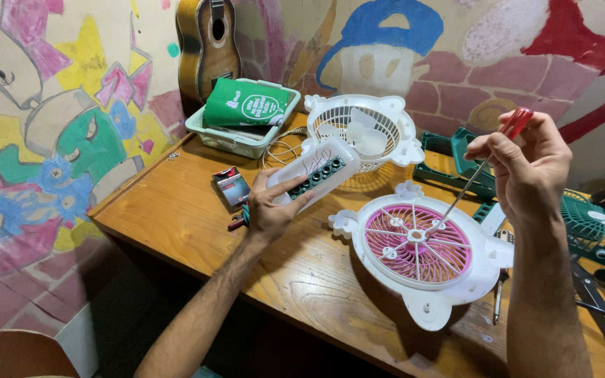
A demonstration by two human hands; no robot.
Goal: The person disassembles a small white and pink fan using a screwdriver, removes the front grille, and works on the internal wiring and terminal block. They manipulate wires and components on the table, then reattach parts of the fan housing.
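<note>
My left hand (269,206) grips a white oblong fan base (316,171) with dark buttons, held just above the wooden table (176,217). The base is joined to a white fan housing with a grille (358,129) standing behind it. My right hand (530,168) holds a red-handled screwdriver (488,157) upright. Its thin shaft slants down to the white front grille with a pink inner part (418,245), which lies flat on the table. The tip rests on the spokes near the hub.
A small dark box (231,186) and a little tool lie by my left hand. At the back stand a pale green basket with a green packet (246,105) and a guitar (208,45). Green fan parts (600,227) sit at right. Painted walls surround the table.
</note>
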